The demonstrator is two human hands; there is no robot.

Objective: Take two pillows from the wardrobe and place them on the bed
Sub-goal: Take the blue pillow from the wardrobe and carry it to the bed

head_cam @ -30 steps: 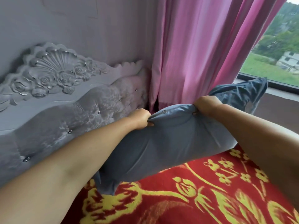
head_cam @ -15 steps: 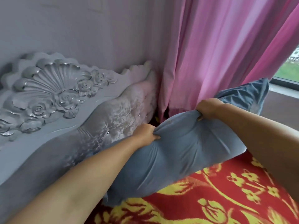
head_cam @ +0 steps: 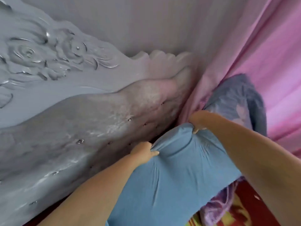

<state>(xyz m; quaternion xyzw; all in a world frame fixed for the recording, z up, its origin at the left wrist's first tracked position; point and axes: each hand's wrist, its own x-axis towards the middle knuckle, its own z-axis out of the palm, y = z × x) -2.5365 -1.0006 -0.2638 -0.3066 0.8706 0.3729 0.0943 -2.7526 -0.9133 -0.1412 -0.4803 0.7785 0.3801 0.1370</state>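
A blue pillow (head_cam: 171,181) lies at the head of the bed, its top edge close to the grey padded headboard (head_cam: 84,128). My left hand (head_cam: 143,152) pinches the pillow's upper left edge. My right hand (head_cam: 197,119) grips its upper right corner near the curtain. Behind my right arm a loose end of blue-grey fabric with a pale flower print (head_cam: 236,105) sticks up; whether it belongs to this pillow or to another I cannot tell. The red and yellow bedspread (head_cam: 244,211) shows at the lower right.
The carved grey headboard top (head_cam: 40,51) runs along the left against a pale wall (head_cam: 146,22). A pink curtain (head_cam: 268,54) hangs on the right, touching the pillow's far corner. Purple patterned fabric (head_cam: 216,206) pokes out under the pillow.
Both hands have pushed the pillow forward and down toward the headboard and the curtain corner. The view has moved closer, and the window is out of sight.
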